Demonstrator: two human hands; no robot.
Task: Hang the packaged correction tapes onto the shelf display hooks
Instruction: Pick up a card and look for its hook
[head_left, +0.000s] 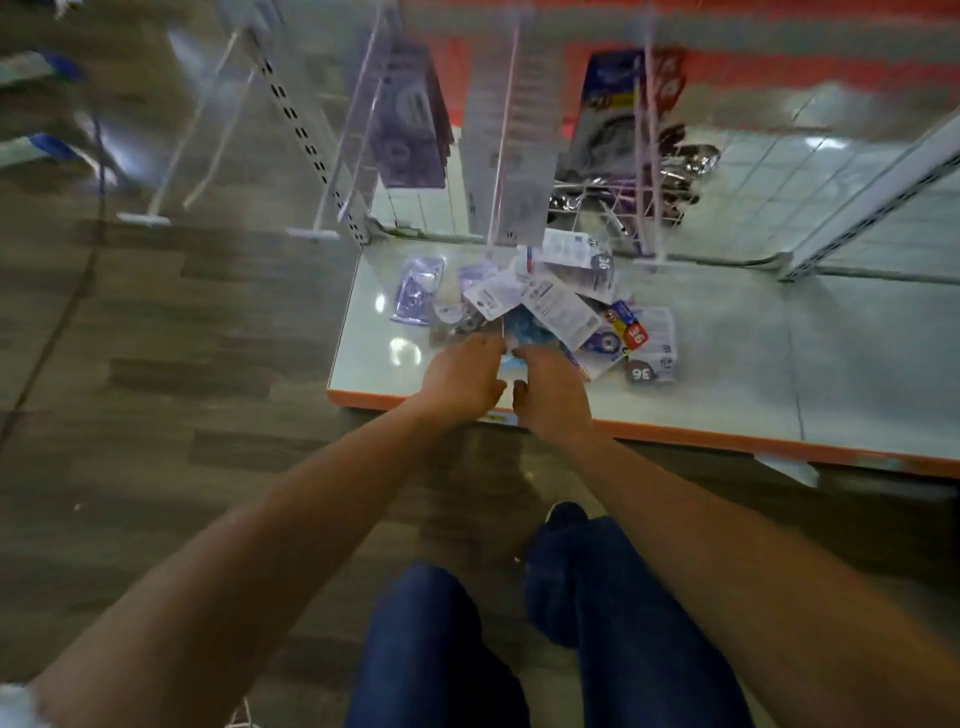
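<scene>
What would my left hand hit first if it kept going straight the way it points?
Most likely the blue pack at the near edge of the pile on the shelf. The left hand seems almost on it, though blur hides whether they touch.

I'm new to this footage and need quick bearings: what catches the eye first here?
A loose heap of carded correction-tape packs lies on the glossy white base shelf with an orange front edge. The bare left hand and right hand meet at the heap's near side around a blue pack; blur hides any grip. Above, long white wire hooks carry hanging purple packs.
</scene>
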